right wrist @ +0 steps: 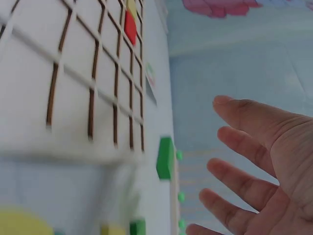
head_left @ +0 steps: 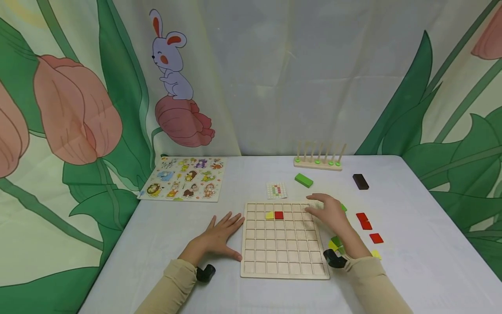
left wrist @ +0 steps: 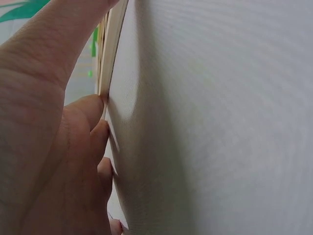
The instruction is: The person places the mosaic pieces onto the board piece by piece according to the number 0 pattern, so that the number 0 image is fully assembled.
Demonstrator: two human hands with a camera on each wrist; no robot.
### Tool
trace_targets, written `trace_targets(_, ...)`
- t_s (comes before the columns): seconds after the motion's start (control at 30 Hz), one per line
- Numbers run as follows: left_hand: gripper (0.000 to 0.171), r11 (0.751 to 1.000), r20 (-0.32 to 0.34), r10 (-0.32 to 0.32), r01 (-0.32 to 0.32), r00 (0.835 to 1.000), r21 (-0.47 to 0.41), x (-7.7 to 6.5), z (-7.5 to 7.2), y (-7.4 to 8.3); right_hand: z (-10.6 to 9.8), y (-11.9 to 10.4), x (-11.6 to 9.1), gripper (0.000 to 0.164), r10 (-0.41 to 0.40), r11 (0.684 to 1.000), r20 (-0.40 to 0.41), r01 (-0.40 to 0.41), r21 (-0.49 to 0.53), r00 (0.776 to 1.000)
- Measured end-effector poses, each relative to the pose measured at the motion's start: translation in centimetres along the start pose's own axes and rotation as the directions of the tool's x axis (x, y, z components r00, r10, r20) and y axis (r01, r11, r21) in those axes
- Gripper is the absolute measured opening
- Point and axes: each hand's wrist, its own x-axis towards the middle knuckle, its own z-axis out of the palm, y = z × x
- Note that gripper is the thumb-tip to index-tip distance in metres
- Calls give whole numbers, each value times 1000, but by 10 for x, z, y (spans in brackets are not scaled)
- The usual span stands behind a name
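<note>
A square wooden grid board (head_left: 285, 277) lies on the table, with a yellow tile (head_left: 269, 215) and a red tile (head_left: 279, 215) side by side in its upper part. My left hand (head_left: 219, 236) rests spread at the board's left edge, thumb and fingertips against it; the left wrist view shows the fingers along that edge. Over the board's upper right corner hovers my right hand (head_left: 328, 213), its fingers apart and nothing between them in the right wrist view. Near the right forearm lie loose green tiles (head_left: 336, 241) and red tiles (head_left: 364, 221), some partly hidden by the arm.
Behind the board are a small pattern card (head_left: 276, 190), a green block (head_left: 303, 180) and a wooden peg rack (head_left: 317, 164). A black block (head_left: 361, 181) lies at the back right. An animal picture board (head_left: 183, 179) occupies the back left. Another red tile (head_left: 376, 238) sits farther right.
</note>
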Motion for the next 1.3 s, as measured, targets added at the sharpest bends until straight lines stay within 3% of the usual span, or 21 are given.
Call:
trace_targets(0.17, 115, 1000, 5, -2, 2, 1000, 11, 0, 0, 1, -28, 21, -10, 46, 55, 999, -23, -55, 0, 998)
trace_targets(0.33, 115, 1000, 2, -6, 6, 1000, 26, 0, 0, 1, -40, 30, -15, 50, 73, 997, -43, -74, -23, 996)
trace_targets(0.6, 115, 1000, 2, 4, -4, 1000, 21, -1, 1, 2, -45, 41, -20, 49, 47, 999, -31, -48, -25, 998)
trace_targets(0.97, 115, 1000, 1, 0, 0, 1000, 21, -2, -2, 3, -43, 84, -26, 52, -23, 999, 97, 19, 44, 995)
trace_targets(1.17, 114, 999, 8, -9, 9, 1000, 31, -2, -2, 3, -36, 96, -25, 52, -19, 999, 155, 15, 33, 988)
trace_targets(1.3, 115, 1000, 10, -13, 13, 1000, 29, -1, -2, 3, -34, 101, -24, 49, -65, 998, 172, 60, 30, 983)
